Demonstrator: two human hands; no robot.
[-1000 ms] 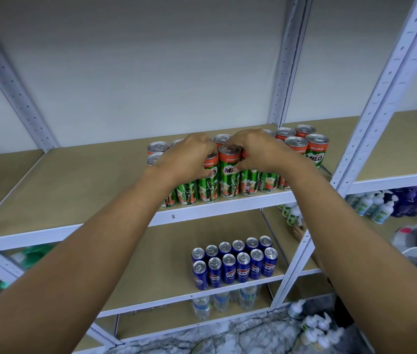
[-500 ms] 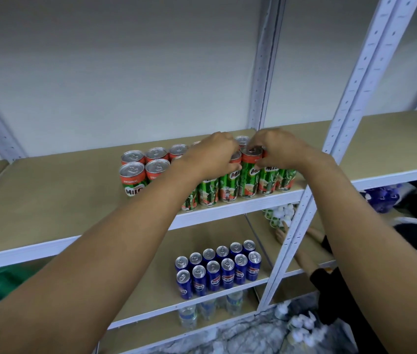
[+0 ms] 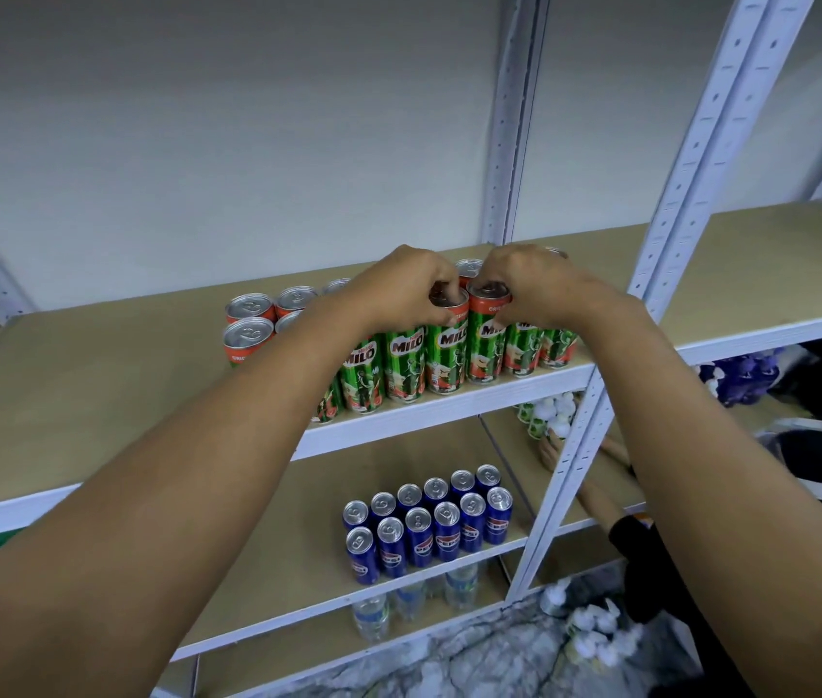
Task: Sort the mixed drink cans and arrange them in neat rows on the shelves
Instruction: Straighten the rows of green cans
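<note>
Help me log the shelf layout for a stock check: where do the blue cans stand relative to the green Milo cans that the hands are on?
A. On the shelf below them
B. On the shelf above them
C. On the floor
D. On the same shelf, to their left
A: the blue cans stand in two rows on the shelf under the one that holds the green Milo cans.

Both bare forearms reach up and forward from the lower corners of the view, converging toward the middle. The left hand (image 3: 401,289) is seen from the back, knuckles up, its fingers curled downward and its thumb pressed in at the lower right. The right hand (image 3: 532,284) mirrors it just beside, back of the hand up, fingers curled down, the thumb tucked inward. The two hands sit nearly touching.
</note>
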